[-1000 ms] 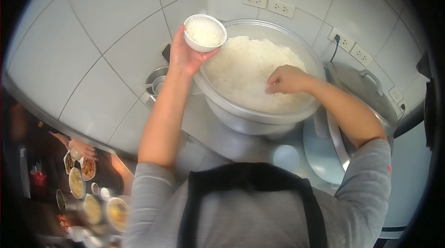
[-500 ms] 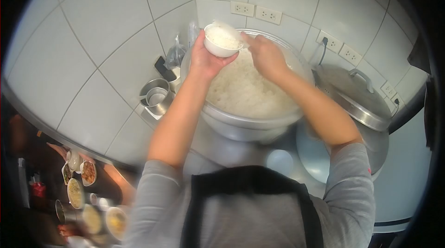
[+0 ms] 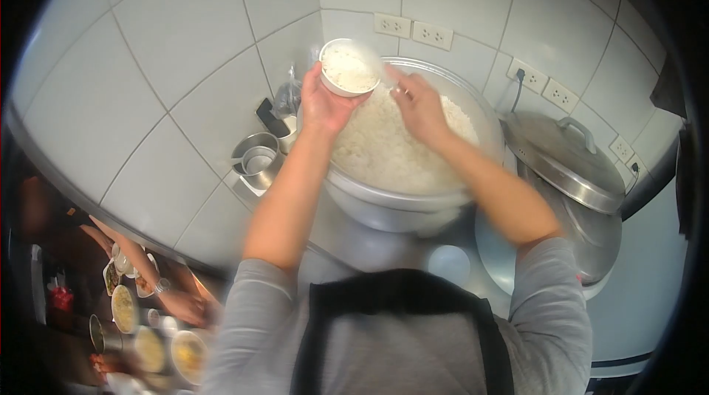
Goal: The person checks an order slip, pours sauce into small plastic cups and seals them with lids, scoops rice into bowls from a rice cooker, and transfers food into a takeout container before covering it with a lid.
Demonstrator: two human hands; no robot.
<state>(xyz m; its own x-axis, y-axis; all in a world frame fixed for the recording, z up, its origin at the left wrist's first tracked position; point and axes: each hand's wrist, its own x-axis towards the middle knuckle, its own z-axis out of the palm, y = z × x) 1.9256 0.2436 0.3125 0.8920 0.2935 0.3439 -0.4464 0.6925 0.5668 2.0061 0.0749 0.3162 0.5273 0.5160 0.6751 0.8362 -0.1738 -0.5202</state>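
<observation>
My left hand [image 3: 327, 105] is wrapped around the underside and side of a small white bowl [image 3: 347, 91] heaped with cooked rice [image 3: 348, 66]. Just to its right, my right hand [image 3: 422, 107] is closed on a pale rice paddle [image 3: 375, 66], whose blurred blade is at the bowl's right rim. Both hands are above a large metal pot [image 3: 399, 199] holding a wide bed of white rice [image 3: 399, 155]. The paddle's handle is mostly hidden by my fingers.
At the pot's left are nested metal cups [image 3: 258, 159], a phone [image 3: 273, 118] and a plastic bag [image 3: 288, 92]. A second pot with a tilted lid [image 3: 565, 159] stands right. Another person's hand [image 3: 181, 306] reaches over several dishes [image 3: 151, 351] at lower left.
The bowl has tipped a little more toward the camera, and my right hand with the paddle has lowered slightly. Another person's arm has come in over the dishes at lower left.
</observation>
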